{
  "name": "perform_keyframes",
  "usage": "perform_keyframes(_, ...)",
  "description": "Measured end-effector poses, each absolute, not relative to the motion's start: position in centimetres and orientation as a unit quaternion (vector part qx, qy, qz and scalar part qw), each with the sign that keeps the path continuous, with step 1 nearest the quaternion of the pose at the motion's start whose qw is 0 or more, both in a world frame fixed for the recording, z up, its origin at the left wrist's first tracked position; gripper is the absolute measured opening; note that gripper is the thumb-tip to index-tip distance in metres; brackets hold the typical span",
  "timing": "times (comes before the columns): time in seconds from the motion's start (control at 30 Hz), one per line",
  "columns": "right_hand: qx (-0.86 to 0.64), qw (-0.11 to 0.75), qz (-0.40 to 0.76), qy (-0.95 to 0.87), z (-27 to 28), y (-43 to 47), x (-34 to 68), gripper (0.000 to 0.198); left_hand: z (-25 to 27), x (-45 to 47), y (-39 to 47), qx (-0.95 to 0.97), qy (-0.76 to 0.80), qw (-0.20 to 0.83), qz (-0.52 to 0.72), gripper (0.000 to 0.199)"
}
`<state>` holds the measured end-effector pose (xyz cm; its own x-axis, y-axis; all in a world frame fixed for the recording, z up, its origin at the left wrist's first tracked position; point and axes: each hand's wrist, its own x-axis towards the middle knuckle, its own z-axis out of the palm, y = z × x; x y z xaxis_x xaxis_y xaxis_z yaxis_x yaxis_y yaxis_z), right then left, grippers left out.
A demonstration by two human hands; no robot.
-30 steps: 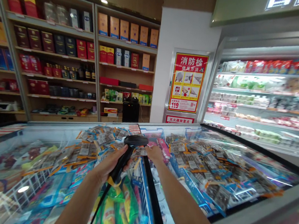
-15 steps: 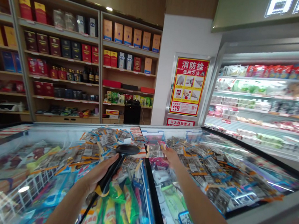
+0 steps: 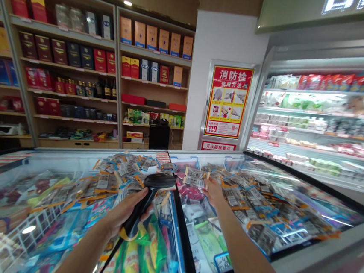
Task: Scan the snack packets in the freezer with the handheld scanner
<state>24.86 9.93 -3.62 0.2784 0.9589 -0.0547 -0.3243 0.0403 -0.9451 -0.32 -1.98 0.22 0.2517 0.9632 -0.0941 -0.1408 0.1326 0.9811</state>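
My left hand [image 3: 129, 211] is wrapped round the handle of a black barcode scanner [image 3: 160, 180], whose cable runs down toward the bottom edge. The scanner's head points right, toward a small snack packet [image 3: 195, 177] with orange ends. My right hand [image 3: 214, 190] pinches that packet by its right end, above the freezer glass. Many similar packets [image 3: 253, 199] lie heaped on the glass to the right. Another pile of packets [image 3: 113, 177] lies to the left, beyond the scanner.
The chest freezer [image 3: 288, 267] spans the front, with a black frame bar [image 3: 183, 231] down its middle. Inside are wire baskets and yellow-green bags [image 3: 155, 241]. Behind stand shelves of boxes [image 3: 79, 68], a fire hydrant sign [image 3: 228, 102] and a lit refrigerated display [image 3: 325, 118].
My right hand has lifted the packet slightly and moved it a little right. The scanner has shifted slightly right and up, its head turned toward the packet. The view has shifted slightly.
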Motion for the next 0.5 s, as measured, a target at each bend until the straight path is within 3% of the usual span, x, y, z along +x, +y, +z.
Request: perform_keyframes(0.5,-0.46,0.667,0.482,-0.334,-4.18,10.56,25.36,0.008,0.29,0.27,-2.4,0.503,0.419,0.621,0.432,0.039)
